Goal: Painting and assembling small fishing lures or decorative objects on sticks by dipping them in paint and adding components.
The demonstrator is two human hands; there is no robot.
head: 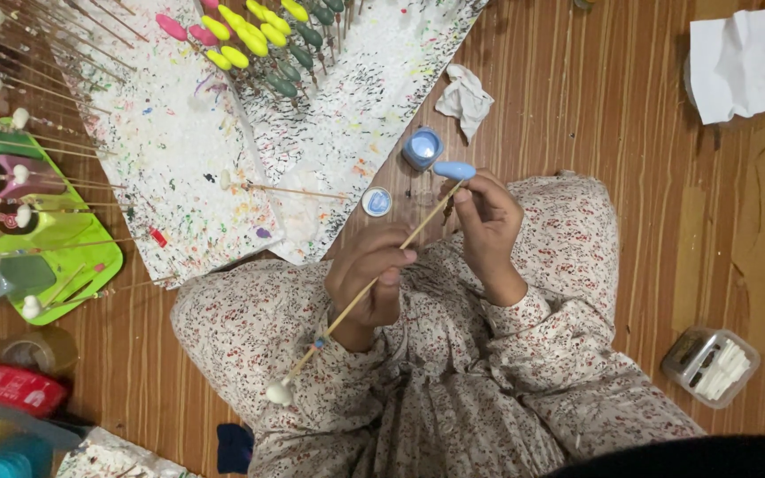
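Note:
My left hand (369, 274) grips a thin wooden stick (347, 310) near its middle. The stick runs diagonally, with a light blue painted oval bead (454, 169) at its upper tip and a white unpainted piece (279, 391) at its lower end over my floral-clothed lap. My right hand (487, 221) pinches a small brush (447, 211) against the stick just below the blue bead. An open jar of blue paint (422, 147) and its round lid (377, 202) stand on the floor just beyond my hands.
A paint-speckled white sheet (179, 150) holds sticks with pink, yellow and dark green beads (250, 40). A green tray (81, 257) with paint bottles lies at left. A crumpled tissue (466, 97), white paper (737, 62) and a small clear box (710, 365) lie on the wooden floor.

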